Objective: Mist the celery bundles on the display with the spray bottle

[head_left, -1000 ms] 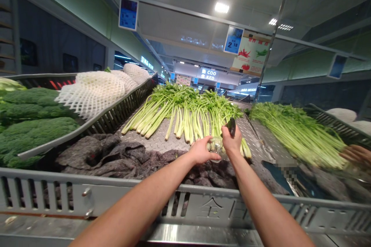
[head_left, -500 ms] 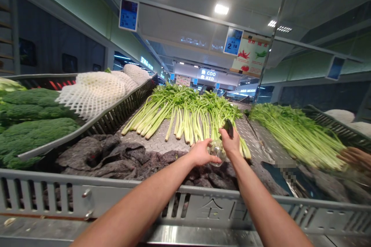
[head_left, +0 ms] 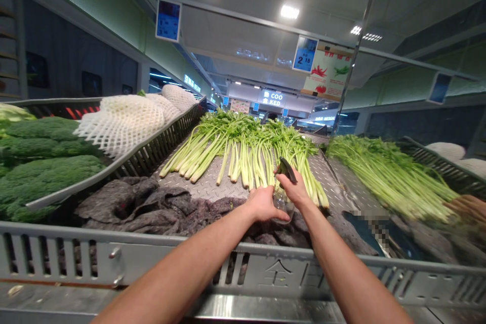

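Note:
A clear spray bottle with a black trigger head is held over the front of the celery. My left hand is closed round the side of its transparent body. Around the neck and black head my right hand is wrapped, its fingers partly hidden behind the head. Just beyond both hands, bunches of celery lie with pale stalk ends toward me and leaves at the back. Below the hands is a crumpled dark grey cloth.
Broccoli and net-wrapped white vegetables stand left of a black crate wall. A grey slotted rail runs along the front. On the right, a mirror reflects the celery. Price signs hang overhead.
My right hand has shifted left toward my left hand. The black head has tipped over to the left, while my left hand and the celery stay nearly in place.

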The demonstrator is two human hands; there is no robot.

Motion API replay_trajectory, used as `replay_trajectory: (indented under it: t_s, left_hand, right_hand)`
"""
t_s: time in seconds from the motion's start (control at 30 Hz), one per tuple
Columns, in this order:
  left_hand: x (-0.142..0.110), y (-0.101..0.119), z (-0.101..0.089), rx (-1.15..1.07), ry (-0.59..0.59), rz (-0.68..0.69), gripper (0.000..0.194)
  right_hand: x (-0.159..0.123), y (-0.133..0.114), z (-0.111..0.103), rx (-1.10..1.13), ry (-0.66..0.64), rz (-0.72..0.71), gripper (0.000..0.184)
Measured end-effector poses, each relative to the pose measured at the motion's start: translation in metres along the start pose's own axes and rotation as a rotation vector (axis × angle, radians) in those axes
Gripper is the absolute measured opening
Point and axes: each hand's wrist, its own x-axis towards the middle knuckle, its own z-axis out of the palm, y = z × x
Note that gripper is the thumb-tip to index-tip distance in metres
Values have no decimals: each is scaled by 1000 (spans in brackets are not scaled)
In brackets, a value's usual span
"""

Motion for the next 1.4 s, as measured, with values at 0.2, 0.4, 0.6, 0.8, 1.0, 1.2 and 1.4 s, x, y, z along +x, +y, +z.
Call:
replay_trajectory:
  t_s: [0.2, 0.4, 0.6, 0.8, 1.0, 1.2, 1.4]
  left_hand:
    - [0, 1, -2, -9, 4, 14, 77]
    - [1, -1, -1, -65, 94, 21, 83]
    - [2, -2, 0, -101, 102, 6, 87]
    - [4, -1, 3, -182, 81, -2, 87]
    - [4, -2, 5, -202, 73, 53, 89]
    - [2, 7, 1, -181, 30, 8, 85]
    - [1, 31, 3, -154, 37, 18, 87]
  right_hand:
    - [0, 2, -2, -40, 55, 16, 22]
    - [2, 1, -2, 38, 199, -15, 23]
    - [4, 2, -2, 80, 264, 34, 25]
    - [3, 7, -3, 24, 401, 135, 25]
    - [0, 5, -4, -74, 361, 110, 21]
    - [-4, -2, -8, -163, 396, 135, 23]
    - [-9, 0, -31, -112, 469, 105, 27]
